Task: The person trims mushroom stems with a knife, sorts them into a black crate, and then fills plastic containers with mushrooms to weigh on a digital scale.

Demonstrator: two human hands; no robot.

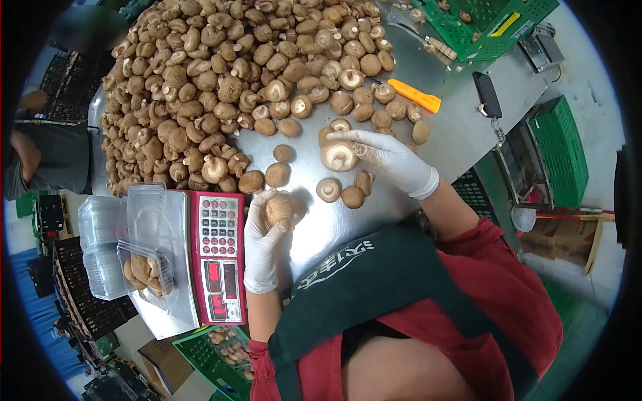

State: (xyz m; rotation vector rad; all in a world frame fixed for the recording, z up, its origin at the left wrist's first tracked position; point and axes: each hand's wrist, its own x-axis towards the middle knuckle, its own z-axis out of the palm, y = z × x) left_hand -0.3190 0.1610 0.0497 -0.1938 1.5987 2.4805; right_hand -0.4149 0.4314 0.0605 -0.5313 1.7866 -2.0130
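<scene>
My left hand [262, 244], in a white glove, is closed round a brown shiitake mushroom [279, 208] beside the scale. In my gloved right hand [391, 160] is another shiitake mushroom [339, 157], its pale underside and stem facing up. Several loose mushrooms lie on the metal table [314, 230] between and beyond my hands. Left of my left hand stands a red electronic scale [221, 260] with lit red digits. On its plate sits an open clear plastic box [144, 271] with a few mushrooms inside.
A large heap of shiitake mushrooms [221, 87] covers the far left. An orange-handled knife [414, 95], a phone [487, 95] and a green crate [481, 30] are at the right. Clear plastic boxes [100, 247] are stacked left of the scale. Another person [50, 157] stands at the left.
</scene>
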